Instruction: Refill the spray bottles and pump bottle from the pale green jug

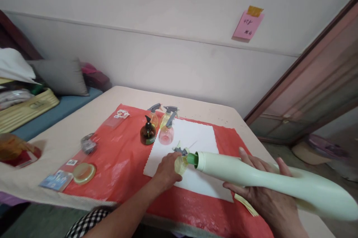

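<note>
My left hand [167, 171] is closed around a small pale yellow spray bottle [181, 164] that stands on the white sheet [195, 145]. Its grey trigger head [180, 151] lies beside the bottle's neck. My right hand [263, 189] grips a long pale green bottle [268, 179], held almost level. Its green spout [192, 158] touches the mouth of the small bottle. Behind them stand a dark brown pump bottle [147, 133], a pink spray bottle [166, 133] and two yellowish spray bottles [154, 116].
A red plastic cover [117, 156] lies over the beige table [69, 133]. On its left are a yellow lid [84, 173], cards [57, 180] and a small packet [88, 144]. A bed with a basket [25, 109] and a grey pillow [63, 78] is at the left. A sliding door [313, 92] is at the right.
</note>
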`<state>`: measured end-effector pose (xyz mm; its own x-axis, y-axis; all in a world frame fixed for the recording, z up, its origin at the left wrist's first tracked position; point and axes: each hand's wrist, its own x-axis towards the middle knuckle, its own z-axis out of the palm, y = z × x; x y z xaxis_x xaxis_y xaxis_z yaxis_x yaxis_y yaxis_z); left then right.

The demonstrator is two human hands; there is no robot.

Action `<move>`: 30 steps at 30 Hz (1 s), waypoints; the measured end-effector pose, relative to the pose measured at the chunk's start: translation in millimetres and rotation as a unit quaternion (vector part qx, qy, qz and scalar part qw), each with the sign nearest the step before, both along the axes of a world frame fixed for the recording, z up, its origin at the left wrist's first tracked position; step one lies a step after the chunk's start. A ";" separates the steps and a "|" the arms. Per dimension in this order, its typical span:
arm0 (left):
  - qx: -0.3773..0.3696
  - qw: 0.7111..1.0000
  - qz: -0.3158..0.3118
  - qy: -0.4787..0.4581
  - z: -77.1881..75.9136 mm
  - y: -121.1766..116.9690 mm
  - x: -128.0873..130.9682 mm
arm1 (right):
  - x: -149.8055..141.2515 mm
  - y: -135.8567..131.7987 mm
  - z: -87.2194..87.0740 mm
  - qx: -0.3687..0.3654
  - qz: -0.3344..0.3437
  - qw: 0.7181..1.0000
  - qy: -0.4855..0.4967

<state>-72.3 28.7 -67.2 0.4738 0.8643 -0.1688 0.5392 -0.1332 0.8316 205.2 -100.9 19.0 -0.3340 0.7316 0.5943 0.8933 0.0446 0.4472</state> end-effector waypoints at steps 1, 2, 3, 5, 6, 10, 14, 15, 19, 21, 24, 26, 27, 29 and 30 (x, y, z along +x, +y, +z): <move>-0.002 1.000 0.000 0.000 -0.1 0.0 0.0 | -0.4 -0.1 0.3 0.001 0.000 1.000 -0.002; -0.005 1.000 0.000 0.001 -0.2 0.1 0.0 | -0.8 -0.1 0.7 0.003 0.000 1.000 -0.003; -0.008 1.000 -0.001 0.001 -0.5 0.3 0.1 | -1.2 -0.1 1.2 0.003 0.000 1.000 -0.004; -0.012 1.000 -0.003 0.002 -1.6 0.9 0.7 | -1.6 0.0 2.0 0.003 0.000 1.000 -0.003; -0.014 1.000 -0.003 0.002 -2.3 1.1 1.0 | -1.7 0.0 2.3 0.003 -0.001 1.000 -0.002; -0.018 1.000 0.000 0.002 -4.1 1.5 2.0 | -1.6 -0.2 2.4 0.004 -0.001 1.000 0.007; -0.018 1.000 -0.002 0.001 -2.3 0.8 1.5 | -0.6 -0.8 1.1 -0.002 -0.005 1.000 0.007; -0.019 1.000 -0.002 0.001 -1.6 0.6 1.3 | -0.3 -0.9 0.8 -0.004 -0.006 1.000 0.007; -0.022 1.000 -0.004 0.000 0.0 0.2 0.7 | 0.0 -0.8 0.9 0.000 -0.003 1.000 0.006; -0.023 1.000 -0.003 -0.001 -0.3 0.1 0.7 | -0.2 -0.6 1.4 0.003 -0.003 1.000 0.003; -0.025 1.000 -0.005 0.001 -0.9 0.3 1.1 | 0.7 -0.1 1.8 0.002 -0.005 1.000 0.001; -0.027 1.000 -0.007 0.003 -1.0 0.7 1.3 | 2.2 0.1 1.7 0.001 -0.003 1.000 0.002; -0.028 1.000 -0.008 0.004 -0.9 0.9 1.4 | 3.0 0.2 1.5 0.001 -0.002 1.000 0.003; -0.030 0.999 -0.011 0.006 -0.9 1.5 1.7 | 4.0 0.0 1.1 0.001 -0.003 1.000 0.002; -0.031 0.999 -0.012 0.007 -0.9 1.7 1.9 | 4.2 -0.2 0.9 -0.001 -0.006 1.000 0.002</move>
<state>-70.4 30.4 -68.1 0.4920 0.8404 -0.2273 0.5474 -0.0957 0.8314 209.4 -101.1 19.9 -0.3235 0.7366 0.5940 0.8955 0.0356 0.4436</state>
